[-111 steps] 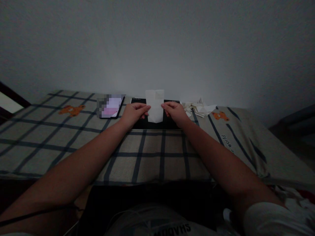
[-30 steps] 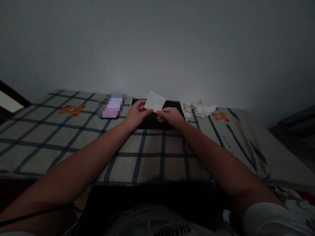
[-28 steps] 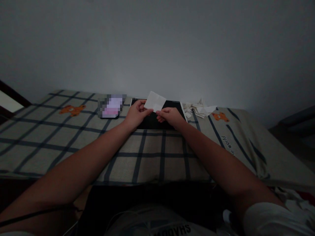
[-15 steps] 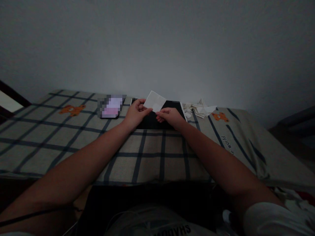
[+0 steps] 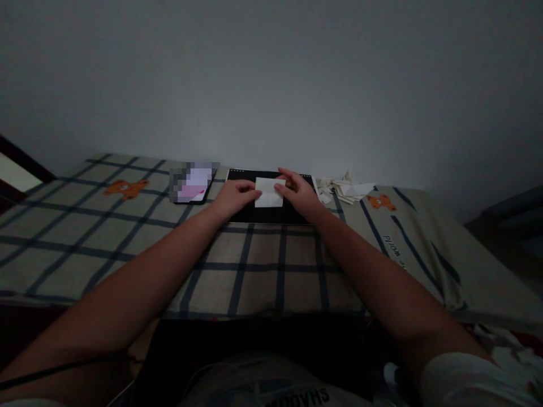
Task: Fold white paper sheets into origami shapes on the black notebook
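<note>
A small white sheet of paper, faintly creased, is held nearly square to me between both hands. My left hand pinches its left edge, thumb on top and fingers behind. On the right side, my right hand grips the paper with its thumb on the face, while the index finger reaches out past the upper corner. Under the hands lies a black board with a light border and small white marks along its far edge. Whether the paper touches the board I cannot tell.
A phone with a lit, blurred screen lies left of the board. Folded white paper pieces are heaped to its right. All rest on a checked cloth with orange bear prints, against a grey wall.
The paper has turned from a tilted, diamond-like position to a level one and come lower. My right hand has moved up from its lower corner to its right edge.
</note>
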A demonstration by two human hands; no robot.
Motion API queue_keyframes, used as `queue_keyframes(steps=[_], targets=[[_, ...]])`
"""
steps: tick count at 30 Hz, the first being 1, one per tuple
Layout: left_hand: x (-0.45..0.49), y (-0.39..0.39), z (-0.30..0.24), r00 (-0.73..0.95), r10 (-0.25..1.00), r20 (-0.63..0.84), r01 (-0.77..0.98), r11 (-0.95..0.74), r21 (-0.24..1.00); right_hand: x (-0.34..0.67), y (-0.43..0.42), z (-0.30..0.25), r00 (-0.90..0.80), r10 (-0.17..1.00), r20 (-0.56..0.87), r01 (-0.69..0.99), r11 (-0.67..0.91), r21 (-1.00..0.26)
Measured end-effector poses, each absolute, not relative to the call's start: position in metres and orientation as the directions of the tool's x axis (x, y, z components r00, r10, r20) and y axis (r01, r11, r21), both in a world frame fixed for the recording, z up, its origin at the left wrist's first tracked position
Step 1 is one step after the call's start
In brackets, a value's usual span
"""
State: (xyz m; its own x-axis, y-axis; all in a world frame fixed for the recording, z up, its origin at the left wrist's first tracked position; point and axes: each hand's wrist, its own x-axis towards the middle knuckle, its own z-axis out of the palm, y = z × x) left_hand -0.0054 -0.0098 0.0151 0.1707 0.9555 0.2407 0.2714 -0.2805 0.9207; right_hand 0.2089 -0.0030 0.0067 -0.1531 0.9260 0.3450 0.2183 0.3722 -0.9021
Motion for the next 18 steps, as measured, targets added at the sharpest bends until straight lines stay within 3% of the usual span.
queue_keyframes(steps=[13,18], targets=[[-0.0068,-0.0073,0.0103,0.1,0.944,0.313,0.339,-0.328,0.882,0.2137,-0.0072,0.0089,-0.198,0.931,0.306,0.371,0.36,-0.856],[-0.0078,-0.0053,0.0084,0.105,0.94,0.324,0.338,-0.34,0.878,0.2162,-0.0066,0.0072,-0.266,0.875,0.405,0.464,0.485,-0.741]])
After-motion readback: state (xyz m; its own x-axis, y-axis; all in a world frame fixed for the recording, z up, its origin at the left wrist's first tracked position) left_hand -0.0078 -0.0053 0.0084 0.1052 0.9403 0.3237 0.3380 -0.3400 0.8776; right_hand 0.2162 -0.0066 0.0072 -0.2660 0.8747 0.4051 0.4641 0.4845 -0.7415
